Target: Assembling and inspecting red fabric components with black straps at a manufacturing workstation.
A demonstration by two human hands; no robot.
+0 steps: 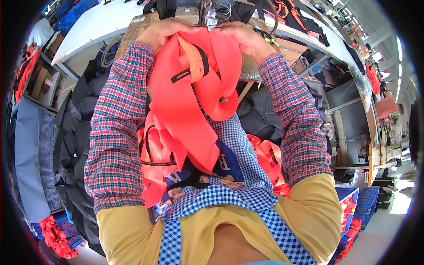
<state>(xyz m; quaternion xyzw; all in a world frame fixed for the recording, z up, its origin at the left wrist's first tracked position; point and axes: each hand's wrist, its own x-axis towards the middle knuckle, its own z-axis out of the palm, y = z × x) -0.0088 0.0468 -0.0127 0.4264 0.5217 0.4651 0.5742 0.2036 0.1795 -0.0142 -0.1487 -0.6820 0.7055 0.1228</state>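
Observation:
A wide coral-red fabric strip point(176, 112) hangs in loops from both my hands, down over my lap. My left hand point(164, 32) is closed on its upper edge, thumb on top, just left of a sewing machine's needle area point(211, 20). On the other side, my right hand point(245, 39) pinches the same fabric close by the metal presser foot. An orange band point(191, 55) and a small black tab point(180, 76) show among the folds. The fingertips beneath the cloth are hidden.
More coral strips point(267, 161) lie over my checked apron point(238, 145). A white table point(88, 28) stands at the far left, with black material point(75, 176) heaped below it. Blue crates point(364, 205) hold coral pieces at the right. Wooden table boards point(137, 28) flank the machine.

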